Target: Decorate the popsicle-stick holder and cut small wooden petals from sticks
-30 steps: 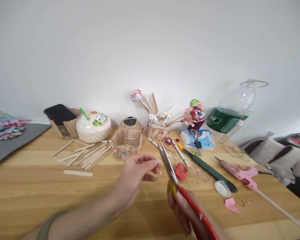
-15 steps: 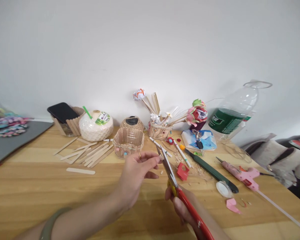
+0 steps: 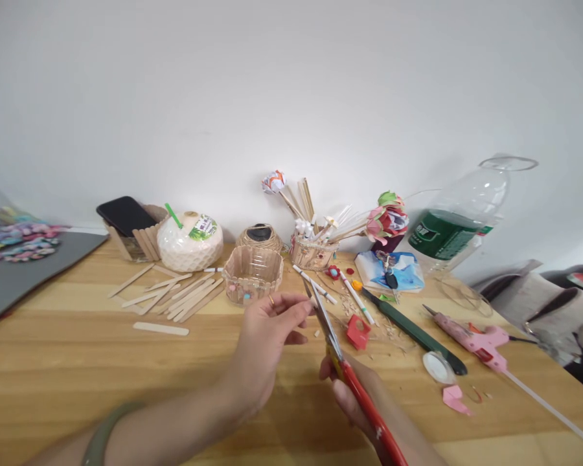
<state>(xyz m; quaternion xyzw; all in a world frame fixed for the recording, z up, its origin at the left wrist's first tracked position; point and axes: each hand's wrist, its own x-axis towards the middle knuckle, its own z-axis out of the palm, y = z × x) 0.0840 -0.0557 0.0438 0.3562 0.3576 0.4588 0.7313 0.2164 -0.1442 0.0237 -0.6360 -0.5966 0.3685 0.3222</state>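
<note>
My right hand [image 3: 352, 388] grips a pair of scissors [image 3: 364, 396] with red and yellow handles, the blades pointing up and slightly left. My left hand [image 3: 267, 343] pinches a tiny pale piece [image 3: 313, 303] between thumb and forefinger. That piece sits right at the blades, and its kind is too small to make out. A ring is on a left-hand finger, and a greenish bangle [image 3: 104, 430] circles the wrist. Behind the left hand stands a small basket [image 3: 252, 275] walled with wooden sticks. A red paper piece [image 3: 357, 332] lies just right of the blades.
Loose craft sticks [image 3: 194, 301] lie on the left, before a coconut [image 3: 189, 243] with a green straw. Further right are a stick holder [image 3: 313, 252] with paper flowers, a dark green cutter [image 3: 412, 330], a pink glue gun [image 3: 473, 336] and a large bottle [image 3: 459, 220].
The scissor blades have come closer together around the pinched piece. The whole view has shifted slightly, so the tabletop things appear a little further right. Both hands keep their holds.
</note>
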